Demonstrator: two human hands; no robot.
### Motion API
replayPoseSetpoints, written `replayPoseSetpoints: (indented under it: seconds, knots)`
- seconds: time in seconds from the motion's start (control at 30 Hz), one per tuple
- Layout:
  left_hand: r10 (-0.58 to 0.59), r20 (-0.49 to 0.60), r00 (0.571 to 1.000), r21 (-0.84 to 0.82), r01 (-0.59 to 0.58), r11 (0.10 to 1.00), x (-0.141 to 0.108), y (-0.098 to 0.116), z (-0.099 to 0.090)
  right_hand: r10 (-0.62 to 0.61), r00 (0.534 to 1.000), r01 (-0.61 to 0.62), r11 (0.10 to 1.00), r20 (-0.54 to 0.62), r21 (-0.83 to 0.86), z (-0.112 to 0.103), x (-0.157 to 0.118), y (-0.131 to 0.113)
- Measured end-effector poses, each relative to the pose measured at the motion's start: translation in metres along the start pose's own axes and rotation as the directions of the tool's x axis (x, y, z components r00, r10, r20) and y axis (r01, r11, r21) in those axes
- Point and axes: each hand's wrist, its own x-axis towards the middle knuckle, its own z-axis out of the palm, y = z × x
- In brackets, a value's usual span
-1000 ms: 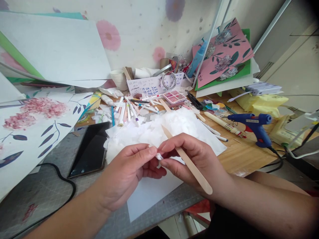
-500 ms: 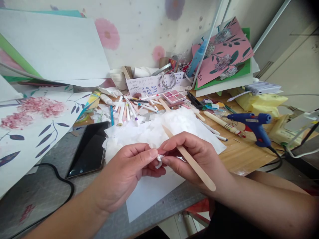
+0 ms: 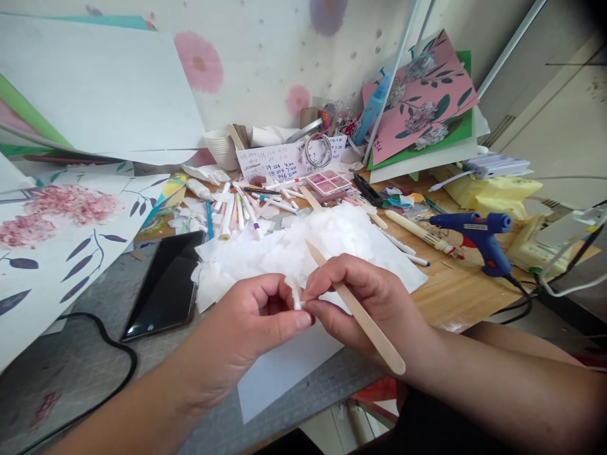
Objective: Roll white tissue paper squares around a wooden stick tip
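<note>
A small white twisted piece of paper (image 3: 294, 292) stands upright between my two hands. My left hand (image 3: 256, 325) is closed round its lower part with the thumb in front. The fingertips of my right hand (image 3: 363, 303) pinch the piece's right side. A flat wooden stick (image 3: 367, 322) lies slanted across my right hand, held among its fingers, its pointed end up and left. Just beyond the hands is a heap of thin white paper pieces (image 3: 339, 234), resting on a white sheet (image 3: 270, 385) that reaches below my hands.
A black phone (image 3: 164, 284) lies left of the heap, near a black cable (image 3: 121, 344). Markers (image 3: 241, 212) and a pink palette (image 3: 328, 184) are behind. To the right is a blue glue gun (image 3: 486, 237). Flower pictures (image 3: 71, 234) stand at the left.
The white piece now sticks up between my hands and shows more of its length. My left thumb has moved down. The view has shifted slightly.
</note>
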Motion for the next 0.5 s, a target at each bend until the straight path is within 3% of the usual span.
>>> replayPoseSetpoints:
  seconds: [0.2, 0.5]
  knots:
    - [-0.008, 0.002, 1.0, 0.004, 0.008, 1.0, 0.001, 0.001, -0.001, 0.077, 0.996, -0.077, 0.997, -0.041, -0.015, -0.009, 0.004, -0.002]
    - [0.006, 0.021, 1.0, -0.218, -0.002, 0.976, 0.004, -0.002, -0.004, 0.156, 0.984, -0.156, 0.988, -0.089, -0.002, -0.024, 0.01, 0.005]
